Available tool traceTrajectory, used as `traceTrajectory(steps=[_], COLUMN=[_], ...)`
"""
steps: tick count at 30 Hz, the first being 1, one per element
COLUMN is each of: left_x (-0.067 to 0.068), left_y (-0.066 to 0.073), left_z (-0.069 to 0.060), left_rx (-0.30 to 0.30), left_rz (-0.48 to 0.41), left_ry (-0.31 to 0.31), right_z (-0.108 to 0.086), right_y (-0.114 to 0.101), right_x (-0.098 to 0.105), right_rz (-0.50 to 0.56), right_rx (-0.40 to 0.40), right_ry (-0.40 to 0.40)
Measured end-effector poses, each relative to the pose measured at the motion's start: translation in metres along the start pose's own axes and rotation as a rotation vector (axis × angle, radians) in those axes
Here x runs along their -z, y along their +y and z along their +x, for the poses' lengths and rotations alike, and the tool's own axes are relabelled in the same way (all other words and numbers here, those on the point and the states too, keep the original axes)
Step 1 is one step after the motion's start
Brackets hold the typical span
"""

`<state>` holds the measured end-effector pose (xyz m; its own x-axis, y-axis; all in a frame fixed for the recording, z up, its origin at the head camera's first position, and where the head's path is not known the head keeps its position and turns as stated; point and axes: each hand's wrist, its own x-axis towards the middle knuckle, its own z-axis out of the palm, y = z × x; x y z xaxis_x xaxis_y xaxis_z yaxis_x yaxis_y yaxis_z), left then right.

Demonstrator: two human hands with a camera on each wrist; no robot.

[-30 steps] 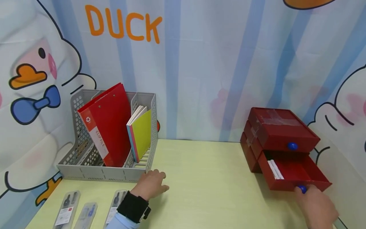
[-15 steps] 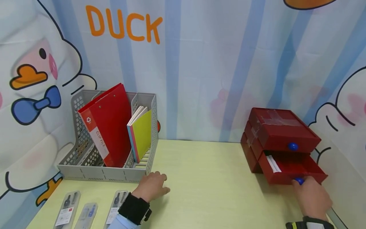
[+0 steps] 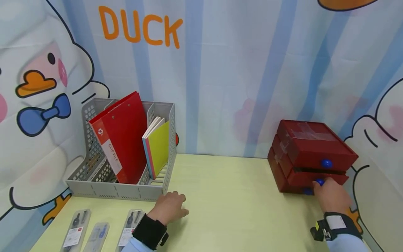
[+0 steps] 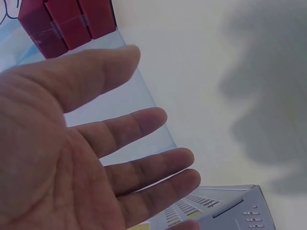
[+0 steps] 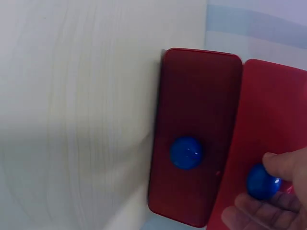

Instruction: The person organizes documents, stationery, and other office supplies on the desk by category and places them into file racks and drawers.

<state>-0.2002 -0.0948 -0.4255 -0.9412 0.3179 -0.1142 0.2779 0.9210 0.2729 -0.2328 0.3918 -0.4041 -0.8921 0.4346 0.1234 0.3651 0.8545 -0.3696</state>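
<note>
At the right of the head view stands a stack of three red drawers [image 3: 315, 140]. The right hand [image 3: 333, 196] is at the middle drawer's front, thumb and fingers around its blue knob [image 5: 263, 182] in the right wrist view. That drawer stands out only slightly past the top one. The bottom drawer [image 5: 199, 105] has its own blue knob [image 5: 186, 152], untouched. The left hand [image 3: 168, 207] is held palm down just in front of the grey rack [image 3: 116, 190], its fingers spread and loosely straight in the left wrist view, holding nothing.
The rack holds a red clip file [image 3: 126, 140] and thin notebooks [image 3: 158, 148]. Clear plastic cases [image 3: 73, 232] lie at the front left of the pale yellow table [image 3: 226, 203]. A patterned curtain [image 3: 220, 70] hangs behind.
The right hand has moved away from the camera with the knob, and the middle drawer has slid nearly shut, hiding the white items inside. The left hand has stayed about the same.
</note>
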Motion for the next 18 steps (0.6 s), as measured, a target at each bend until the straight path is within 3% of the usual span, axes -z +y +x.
traceTrajectory(steps=[5,11,18], left_x=[-0.003,-0.006,-0.005], left_y=[-0.001,-0.004,-0.005], left_z=[0.001,0.001,0.002], left_rx=[0.003,0.001,0.021], left_rz=[0.004,0.016,0.011], left_ry=[-0.019,-0.005,-0.021], right_z=[0.012,0.012,0.010], right_y=[0.001,0.002,0.005], right_x=[-0.009,-0.017,-0.036], right_rz=[0.005,0.004,-0.071], right_rx=[0.042,0.058,-0.004], right_ry=[0.051,0.107,-0.129])
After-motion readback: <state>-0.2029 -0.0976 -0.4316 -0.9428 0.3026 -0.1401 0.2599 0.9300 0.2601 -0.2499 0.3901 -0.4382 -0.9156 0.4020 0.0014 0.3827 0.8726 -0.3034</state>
